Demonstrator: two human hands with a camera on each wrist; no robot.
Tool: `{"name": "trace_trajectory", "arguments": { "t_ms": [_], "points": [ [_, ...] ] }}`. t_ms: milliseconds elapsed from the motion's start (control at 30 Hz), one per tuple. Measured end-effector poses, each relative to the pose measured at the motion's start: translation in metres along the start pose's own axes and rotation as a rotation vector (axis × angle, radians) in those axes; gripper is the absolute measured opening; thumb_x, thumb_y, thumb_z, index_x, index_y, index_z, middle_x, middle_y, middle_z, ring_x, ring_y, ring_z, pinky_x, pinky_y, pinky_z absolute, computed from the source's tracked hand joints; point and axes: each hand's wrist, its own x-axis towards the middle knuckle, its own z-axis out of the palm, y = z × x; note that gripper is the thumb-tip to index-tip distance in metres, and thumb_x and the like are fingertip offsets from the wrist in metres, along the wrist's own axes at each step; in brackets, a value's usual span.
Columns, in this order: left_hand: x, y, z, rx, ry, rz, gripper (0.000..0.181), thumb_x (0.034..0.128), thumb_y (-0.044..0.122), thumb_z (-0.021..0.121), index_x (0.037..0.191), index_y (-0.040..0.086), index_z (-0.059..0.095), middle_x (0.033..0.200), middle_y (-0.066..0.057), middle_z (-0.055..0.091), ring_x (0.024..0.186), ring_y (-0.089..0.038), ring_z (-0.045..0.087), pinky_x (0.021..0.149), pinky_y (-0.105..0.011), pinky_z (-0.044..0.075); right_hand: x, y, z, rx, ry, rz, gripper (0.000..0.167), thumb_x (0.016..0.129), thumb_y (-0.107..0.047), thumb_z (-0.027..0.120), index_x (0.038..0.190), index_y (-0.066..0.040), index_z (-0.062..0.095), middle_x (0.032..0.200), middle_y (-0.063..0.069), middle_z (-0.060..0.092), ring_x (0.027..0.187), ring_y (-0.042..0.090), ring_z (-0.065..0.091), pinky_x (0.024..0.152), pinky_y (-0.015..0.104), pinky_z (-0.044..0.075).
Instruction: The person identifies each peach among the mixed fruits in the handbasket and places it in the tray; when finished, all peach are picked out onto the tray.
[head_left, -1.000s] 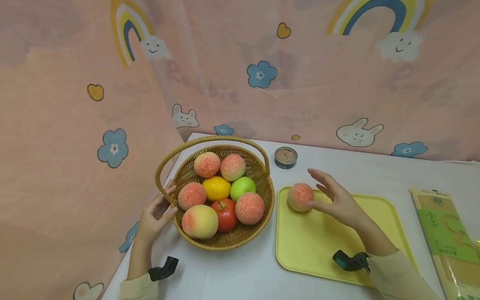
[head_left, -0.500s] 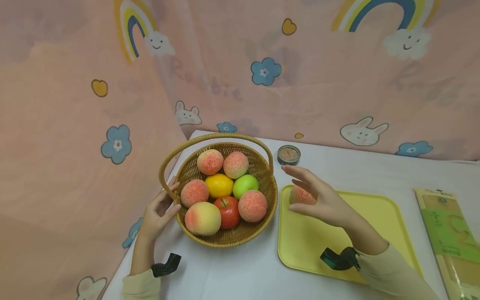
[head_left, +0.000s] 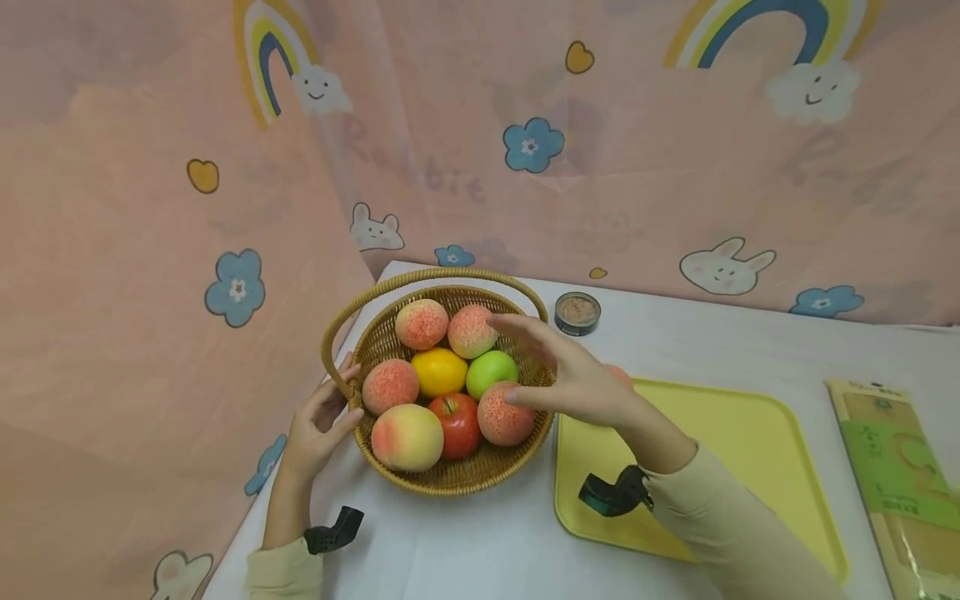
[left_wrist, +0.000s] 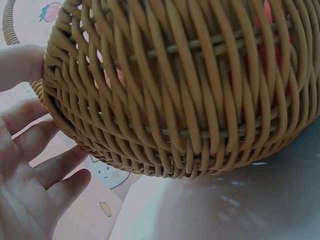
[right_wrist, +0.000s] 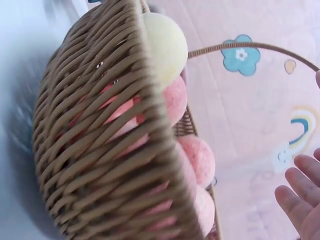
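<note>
A wicker basket [head_left: 450, 487] with an arched handle stands on the white table. In it lie several peaches [head_left: 407, 438], a red apple [head_left: 458, 427], a yellow lemon [head_left: 439, 372] and a green apple [head_left: 492, 375]. At the handle's left base, my left hand [head_left: 315, 429] touches the basket's side with thumb and fairly straight fingers, as the left wrist view [left_wrist: 30, 165] also shows. My right hand [head_left: 577, 379] hovers over the basket's right side, thumb and fingers spread, nothing between them. Its fingers [right_wrist: 300, 192] are apart from the fruit in the right wrist view.
To the right lies a yellow tray [head_left: 742, 433], with one peach [head_left: 619, 374] mostly hidden behind my right hand. A small round tin [head_left: 577, 312] stands behind it. A green-and-tan package [head_left: 892, 467] lies at far right. Patterned pink cloth [head_left: 450, 167] hangs behind the table.
My right hand has moved left from the peach on the tray to above the basket, leaving that peach behind. My left hand stays at the basket.
</note>
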Motion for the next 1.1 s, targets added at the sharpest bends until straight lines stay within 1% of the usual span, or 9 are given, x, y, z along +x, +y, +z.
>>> {"name": "trace_trajectory", "arguments": {
  "t_ms": [200, 267, 367, 533, 667, 800, 900, 1000, 1100],
  "points": [
    [-0.001, 0.001, 0.001, -0.011, 0.003, -0.021, 0.051, 0.0835, -0.015, 0.055, 0.132, -0.018, 0.04, 0.15, -0.032, 0.023, 0.14, -0.012, 0.033, 0.107, -0.019, 0.036, 0.034, -0.011, 0.011, 0.006, -0.039, -0.04, 0.075, 0.083, -0.01, 0.072, 0.146, -0.008, 0.032, 0.151, 0.008, 0.034, 0.14, 0.022, 0.032, 0.115, 0.041, 0.027],
    [-0.001, 0.001, 0.001, -0.009, 0.001, -0.026, 0.051, 0.0838, -0.015, 0.055, 0.132, -0.018, 0.04, 0.15, -0.031, 0.023, 0.14, -0.012, 0.033, 0.107, -0.019, 0.036, 0.045, -0.014, 0.014, -0.026, -0.048, -0.046, 0.073, 0.083, -0.01, 0.072, 0.145, -0.006, 0.033, 0.15, 0.01, 0.035, 0.139, 0.026, 0.034, 0.114, 0.041, 0.029],
    [-0.001, 0.001, 0.001, -0.007, 0.003, -0.017, 0.05, 0.0839, -0.015, 0.055, 0.132, -0.018, 0.04, 0.15, -0.032, 0.023, 0.139, -0.011, 0.034, 0.107, -0.019, 0.036, 0.061, -0.017, 0.017, -0.101, -0.059, -0.038, 0.072, 0.084, -0.013, 0.072, 0.145, -0.006, 0.034, 0.149, 0.009, 0.037, 0.137, 0.027, 0.037, 0.113, 0.042, 0.031],
    [0.0, -0.001, 0.002, -0.02, 0.018, 0.026, 0.051, 0.0815, -0.02, 0.052, 0.131, -0.02, 0.04, 0.148, -0.035, 0.023, 0.138, -0.013, 0.035, 0.106, -0.019, 0.036, 0.086, -0.014, 0.017, -0.191, -0.105, -0.021, 0.075, 0.085, -0.023, 0.071, 0.146, -0.006, 0.032, 0.15, 0.009, 0.037, 0.137, 0.028, 0.038, 0.112, 0.043, 0.033],
    [0.0, -0.003, 0.004, -0.027, 0.025, 0.045, 0.052, 0.0799, -0.021, 0.052, 0.13, -0.02, 0.041, 0.148, -0.036, 0.023, 0.138, -0.012, 0.036, 0.106, -0.019, 0.036, 0.101, -0.013, 0.016, -0.246, -0.159, 0.032, 0.077, 0.085, -0.031, 0.07, 0.147, -0.009, 0.031, 0.15, 0.007, 0.038, 0.137, 0.026, 0.037, 0.111, 0.042, 0.034],
    [0.001, -0.002, 0.003, -0.022, 0.024, 0.02, 0.051, 0.0811, -0.019, 0.053, 0.131, -0.019, 0.041, 0.148, -0.034, 0.024, 0.139, -0.013, 0.034, 0.106, -0.019, 0.037, 0.115, -0.009, 0.014, -0.173, -0.195, 0.115, 0.075, 0.085, -0.03, 0.07, 0.147, -0.013, 0.032, 0.152, 0.004, 0.036, 0.14, 0.023, 0.032, 0.113, 0.041, 0.031],
    [0.001, -0.002, 0.004, -0.017, 0.02, -0.004, 0.051, 0.0818, -0.019, 0.052, 0.131, -0.019, 0.04, 0.149, -0.032, 0.024, 0.14, -0.014, 0.033, 0.106, -0.02, 0.037, 0.125, -0.003, 0.013, -0.111, -0.199, 0.175, 0.072, 0.086, -0.026, 0.069, 0.147, -0.016, 0.032, 0.152, 0.005, 0.035, 0.142, 0.025, 0.03, 0.114, 0.042, 0.029],
    [0.0, -0.002, 0.004, -0.02, 0.026, -0.01, 0.052, 0.0808, -0.019, 0.052, 0.131, -0.019, 0.04, 0.15, -0.032, 0.023, 0.14, -0.013, 0.033, 0.106, -0.02, 0.036, 0.133, 0.004, 0.011, -0.129, -0.207, 0.227, 0.07, 0.088, -0.028, 0.067, 0.148, -0.019, 0.032, 0.152, 0.007, 0.035, 0.142, 0.028, 0.03, 0.114, 0.044, 0.029],
    [-0.001, -0.003, 0.004, -0.022, 0.035, 0.022, 0.052, 0.0799, -0.02, 0.052, 0.131, -0.02, 0.04, 0.149, -0.034, 0.023, 0.139, -0.013, 0.034, 0.106, -0.02, 0.037, 0.138, 0.01, 0.011, -0.155, -0.233, 0.226, 0.068, 0.089, -0.029, 0.064, 0.148, -0.019, 0.032, 0.152, 0.008, 0.035, 0.141, 0.028, 0.03, 0.114, 0.045, 0.029]
  ]
}}
